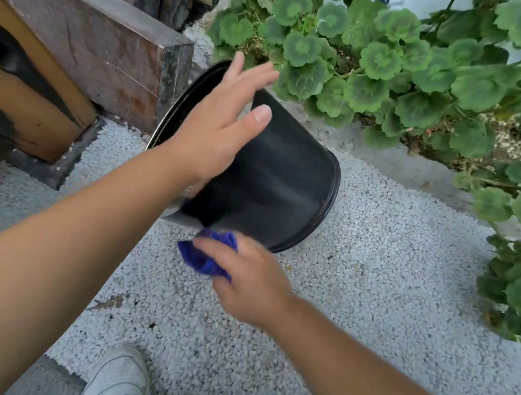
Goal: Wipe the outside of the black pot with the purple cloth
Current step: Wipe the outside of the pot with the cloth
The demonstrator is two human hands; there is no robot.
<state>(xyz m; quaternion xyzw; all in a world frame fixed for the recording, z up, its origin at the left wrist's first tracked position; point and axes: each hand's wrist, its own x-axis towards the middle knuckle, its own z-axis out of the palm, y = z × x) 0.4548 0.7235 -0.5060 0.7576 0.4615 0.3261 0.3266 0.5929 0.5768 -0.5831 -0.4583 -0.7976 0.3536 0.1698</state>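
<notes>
The black pot (276, 179) is tipped on its side above the pebble ground, its mouth facing left and its base to the right. My left hand (219, 127) rests flat on the pot's upper side near the rim, fingers spread, thumb on the wall. My right hand (245, 278) is just below the pot's lower edge, closed on the bunched purple cloth (204, 253), which touches the pot's underside. The hand looks blurred.
Stone steps (83, 27) and a wooden beam (19, 78) stand at the left, close to the pot's mouth. Geranium plants (396, 68) fill the back and right. Pale pebble paving (358, 284) spreads below. A white shoe (118, 381) is at the bottom.
</notes>
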